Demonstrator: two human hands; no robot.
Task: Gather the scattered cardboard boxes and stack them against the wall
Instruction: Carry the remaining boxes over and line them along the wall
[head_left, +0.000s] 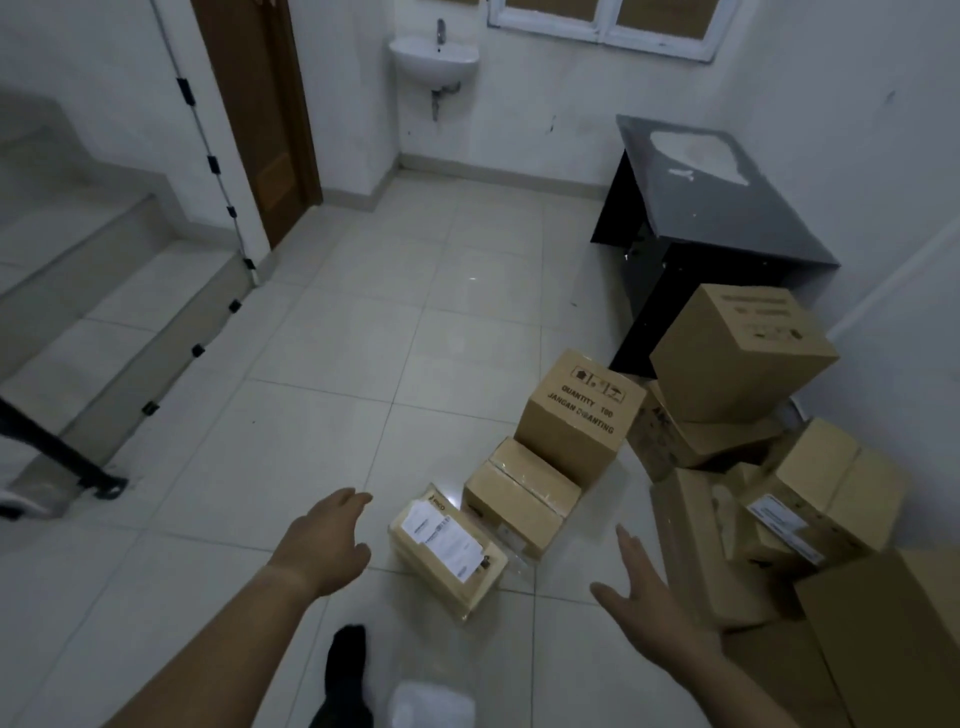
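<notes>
A: Head view, checked. Found labelled box (447, 551) flat on floor tiles (363, 364), well apart from black table (727, 218), off its near end, out twd open floor. Showed white label up.

B: Hands?

A: Saw both out front, fingers spread wide, nothing held, nothing touched. Found left hand (327, 540) on box's side away from table. Found right hand (649, 608) on side twd pile (753, 519), itself just beside table's near end, against wall (883, 208).

B: Nearer one?

A: Judged left nearer: saw it just beside box corner. Saw clear gap of tile before right hand.

B: Long axis?

A: Ran diagonal, approx crosswise to line twd table. Put neither palm square to a face, so prob. needed a wrist turn or a step round before clamping both sides. Guess only.

B: Anything btw box and table?

A: Yes. Noted taped box (519, 499) just beside it on table side, maybe touching, couldn't tell. Then printed box (576, 421) beyond, nearer table again, upright. Made a rough row of three pointing twd table.

B: Pile state?

A: Looked messy. Spotted tilted box (737, 353) perched on top, closest to table, leaning. Reckoned could slip if bumped.

B: Next, then?

A: Reckoned: grab labelled box w/ both hands, carry twd table-side wall, set on pile's flat spot. Looked small enough for 2-hand lift; couldn't confirm wt.
</notes>
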